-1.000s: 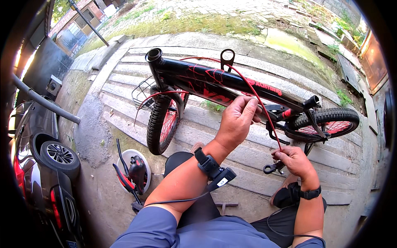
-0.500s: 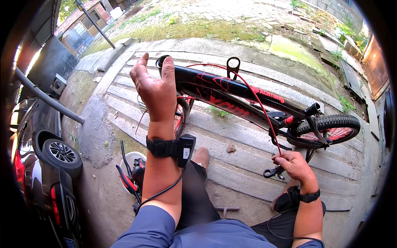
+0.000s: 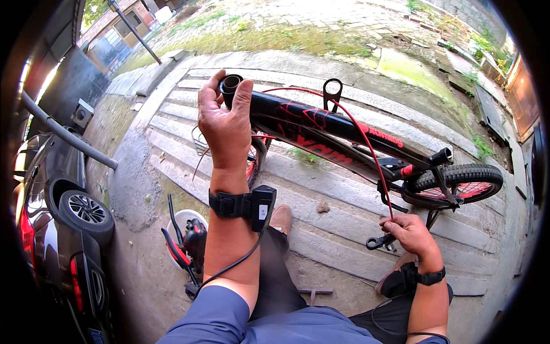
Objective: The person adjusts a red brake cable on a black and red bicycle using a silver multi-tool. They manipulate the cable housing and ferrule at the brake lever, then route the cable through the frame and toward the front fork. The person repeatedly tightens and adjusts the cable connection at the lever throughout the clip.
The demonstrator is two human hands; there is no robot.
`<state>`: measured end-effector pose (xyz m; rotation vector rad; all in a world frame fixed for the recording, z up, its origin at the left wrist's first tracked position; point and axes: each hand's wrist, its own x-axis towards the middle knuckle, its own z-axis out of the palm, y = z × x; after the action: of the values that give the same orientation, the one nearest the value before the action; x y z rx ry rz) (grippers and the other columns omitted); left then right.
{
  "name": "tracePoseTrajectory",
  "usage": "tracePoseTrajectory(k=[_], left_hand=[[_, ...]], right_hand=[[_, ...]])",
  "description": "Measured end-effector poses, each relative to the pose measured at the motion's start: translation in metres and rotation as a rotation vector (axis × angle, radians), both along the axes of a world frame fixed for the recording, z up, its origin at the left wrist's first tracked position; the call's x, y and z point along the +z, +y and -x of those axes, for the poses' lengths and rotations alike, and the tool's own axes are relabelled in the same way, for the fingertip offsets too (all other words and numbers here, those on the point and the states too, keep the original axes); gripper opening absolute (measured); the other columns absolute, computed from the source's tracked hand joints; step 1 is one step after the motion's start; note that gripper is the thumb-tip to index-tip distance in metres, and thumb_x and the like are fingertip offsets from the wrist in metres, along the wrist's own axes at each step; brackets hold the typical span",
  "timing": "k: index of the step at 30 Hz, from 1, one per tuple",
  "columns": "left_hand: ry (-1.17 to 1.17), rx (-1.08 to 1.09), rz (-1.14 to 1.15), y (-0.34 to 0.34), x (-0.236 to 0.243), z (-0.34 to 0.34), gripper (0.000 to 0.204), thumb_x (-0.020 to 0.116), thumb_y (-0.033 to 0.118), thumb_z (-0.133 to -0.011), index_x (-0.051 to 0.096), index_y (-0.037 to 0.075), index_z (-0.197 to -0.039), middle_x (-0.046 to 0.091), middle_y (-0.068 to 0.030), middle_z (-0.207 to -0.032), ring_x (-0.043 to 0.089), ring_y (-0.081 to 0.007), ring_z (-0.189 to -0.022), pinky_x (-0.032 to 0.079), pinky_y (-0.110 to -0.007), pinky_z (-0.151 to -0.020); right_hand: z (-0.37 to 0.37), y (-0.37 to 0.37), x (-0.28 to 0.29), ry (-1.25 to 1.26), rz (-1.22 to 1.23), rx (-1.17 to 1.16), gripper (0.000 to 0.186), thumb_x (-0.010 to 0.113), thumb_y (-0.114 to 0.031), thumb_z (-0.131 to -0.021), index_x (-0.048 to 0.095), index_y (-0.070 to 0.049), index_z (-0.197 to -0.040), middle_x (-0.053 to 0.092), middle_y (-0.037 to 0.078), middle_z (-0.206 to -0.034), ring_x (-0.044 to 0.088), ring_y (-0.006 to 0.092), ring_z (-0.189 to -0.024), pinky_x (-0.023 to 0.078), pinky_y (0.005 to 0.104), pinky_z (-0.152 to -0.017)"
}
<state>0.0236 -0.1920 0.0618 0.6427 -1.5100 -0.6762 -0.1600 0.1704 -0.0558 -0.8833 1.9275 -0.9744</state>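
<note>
Black bicycle frame (image 3: 321, 129) with red lettering lies on its side across the concrete steps (image 3: 344, 229), long axis running from the upper left down to the lower right. Open head tube (image 3: 230, 86) points toward the upper left; rear wheel (image 3: 458, 184) sits at the lower-right end, near the right edge of the steps. Front wheel (image 3: 256, 163) partly hidden behind the left forearm, under the frame.

Left hand (image 3: 226, 123): raised at the head tube, back of the hand toward the camera, thumb and fingers curled about the tube's open end. Grip is closed around the head tube. Black wrist strap with a small box and cable on that forearm.

Right hand (image 3: 409, 232): low at the right, near the rear wheel. Grip pinched on the red cable (image 3: 366, 149), which arcs up over the frame toward the head tube. A black wrench-like tool (image 3: 378, 242) lies touching this hand; whether the fingers also clasp it, cannot tell.

Wire basket (image 3: 200, 140) just left of the left hand, contents not discernible. White round dish (image 3: 180, 223) on the ground at the lower-left foot of the steps, red-handled pliers (image 3: 177, 255) lying across it. Dark car (image 3: 63, 229) at the far left.
</note>
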Motion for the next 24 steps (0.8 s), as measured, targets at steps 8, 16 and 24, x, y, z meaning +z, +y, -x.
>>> tracePoseTrajectory(k=[8,16,24], left_hand=[[-0.072,0.097,0.070,-0.002,0.001,-0.002,0.050,0.083,0.034,-0.083,0.067,0.002,-0.118,0.067,-0.0069,-0.102,0.061,-0.0167,-0.088,0.051,-0.031,-0.080],[-0.044,0.068,0.146,-0.007,0.006,-0.002,0.049,0.080,0.028,-0.087,0.064,0.001,-0.124,0.067,-0.0025,-0.103,0.059,-0.0097,-0.088,0.049,-0.023,-0.082],[0.493,-0.440,-0.188,-0.009,0.014,-0.006,0.040,0.069,0.028,-0.097,0.058,-0.001,-0.123,0.068,-0.0096,-0.109,0.064,-0.0149,-0.102,0.049,-0.028,-0.091]], right_hand=[[0.001,0.002,0.001,-0.002,-0.011,0.025,0.021,0.064,-0.015,-0.096,0.073,0.002,-0.104,0.072,0.008,-0.090,0.066,0.0144,-0.084,0.052,0.0297,-0.076],[0.000,0.001,0.004,0.011,-0.030,0.043,0.022,0.063,-0.015,-0.098,0.073,0.002,-0.105,0.072,0.006,-0.091,0.065,0.0129,-0.085,0.052,0.0285,-0.076],[-0.001,0.001,0.002,0.023,-0.030,0.040,0.021,0.063,-0.015,-0.098,0.073,0.003,-0.105,0.071,0.007,-0.092,0.066,0.0132,-0.085,0.052,0.0285,-0.077]])
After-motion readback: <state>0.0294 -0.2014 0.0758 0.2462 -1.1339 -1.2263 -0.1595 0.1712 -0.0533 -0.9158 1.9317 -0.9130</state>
